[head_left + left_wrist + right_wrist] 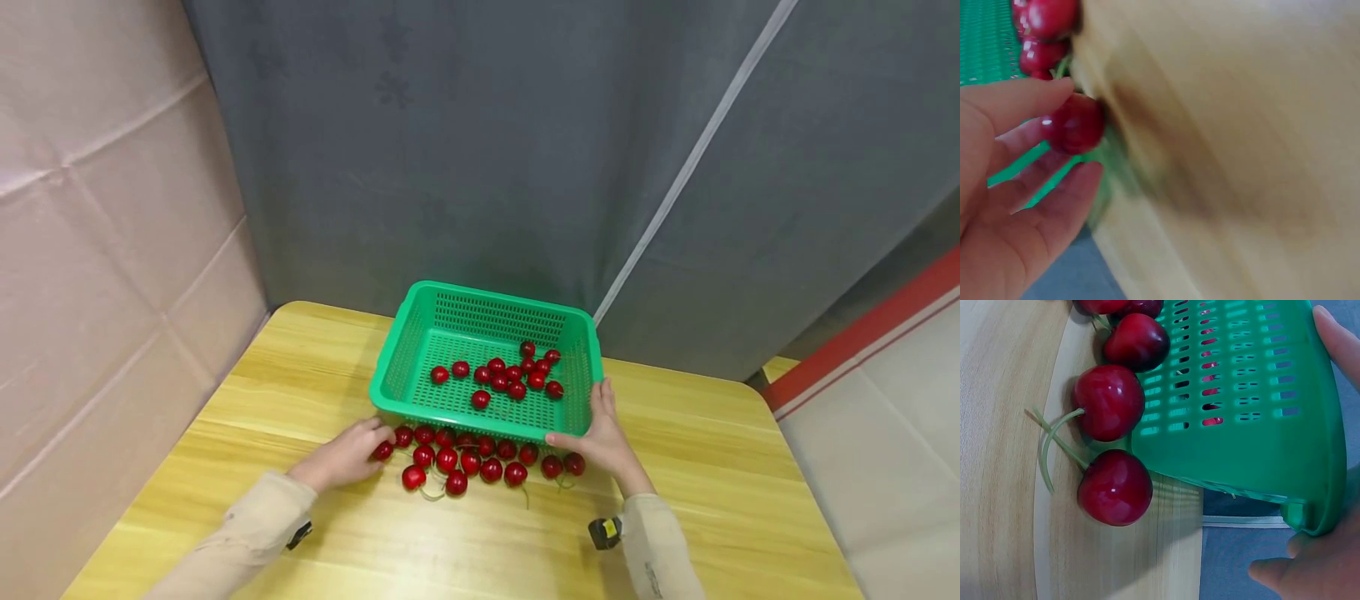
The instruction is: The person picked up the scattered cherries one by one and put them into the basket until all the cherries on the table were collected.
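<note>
A green plastic basket [397,350] stands on the wooden table with several red cherries [516,372] inside. In front of it, more cherries [480,464] lie in a loose row on the wood. My left hand [365,447] is at the row's left end, and its thumb and fingers [1054,206] pinch one cherry [1074,123]. My right hand [594,427] grips the basket's near right corner [1310,487], thumb [561,438] on the front rim and fingers up the right side. Two stemmed cherries [1110,401] lie against the basket wall there.
The table [712,467] is pale wood with rounded corners and meets a grey curtain [487,150] at the back. A padded pink wall [105,233] closes the left side. A floor with a red stripe [870,325] lies beyond the right edge.
</note>
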`<state>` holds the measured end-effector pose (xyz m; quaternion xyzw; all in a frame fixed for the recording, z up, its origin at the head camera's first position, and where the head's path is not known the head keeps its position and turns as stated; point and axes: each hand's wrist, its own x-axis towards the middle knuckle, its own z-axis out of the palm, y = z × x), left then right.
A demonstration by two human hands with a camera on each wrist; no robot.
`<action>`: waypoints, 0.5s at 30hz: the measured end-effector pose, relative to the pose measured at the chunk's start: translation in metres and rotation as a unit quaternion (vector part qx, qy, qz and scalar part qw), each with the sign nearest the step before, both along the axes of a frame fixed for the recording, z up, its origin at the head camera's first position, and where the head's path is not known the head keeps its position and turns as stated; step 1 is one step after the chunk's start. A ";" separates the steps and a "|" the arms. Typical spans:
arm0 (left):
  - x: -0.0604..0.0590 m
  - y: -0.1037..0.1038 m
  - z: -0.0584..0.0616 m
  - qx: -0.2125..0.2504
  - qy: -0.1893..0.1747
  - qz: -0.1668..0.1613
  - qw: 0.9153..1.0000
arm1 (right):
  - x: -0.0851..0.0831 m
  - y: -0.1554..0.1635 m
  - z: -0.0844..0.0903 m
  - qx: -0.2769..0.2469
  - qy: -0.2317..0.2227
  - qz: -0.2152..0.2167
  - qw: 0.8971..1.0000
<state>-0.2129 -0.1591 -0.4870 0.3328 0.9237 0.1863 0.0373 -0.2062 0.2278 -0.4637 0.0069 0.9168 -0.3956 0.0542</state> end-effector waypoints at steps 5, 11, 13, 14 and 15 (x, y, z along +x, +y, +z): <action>-0.003 -0.003 -0.008 0.020 0.005 -0.005 1.000 | 0.000 0.000 -0.002 0.001 0.004 0.000 1.000; -0.003 -0.003 -0.004 0.021 -0.009 0.002 1.000 | 0.000 0.000 -0.001 0.000 0.005 0.000 1.000; -0.004 -0.003 -0.001 0.021 -0.017 0.004 1.000 | 0.000 0.000 -0.001 0.000 0.004 0.001 1.000; -0.004 -0.003 0.001 0.022 -0.019 0.003 1.000 | 0.000 0.001 -0.001 -0.001 0.004 0.001 1.000; -0.005 -0.003 0.003 0.025 -0.020 0.000 0.999 | 0.000 0.001 -0.001 -0.002 0.003 0.001 1.000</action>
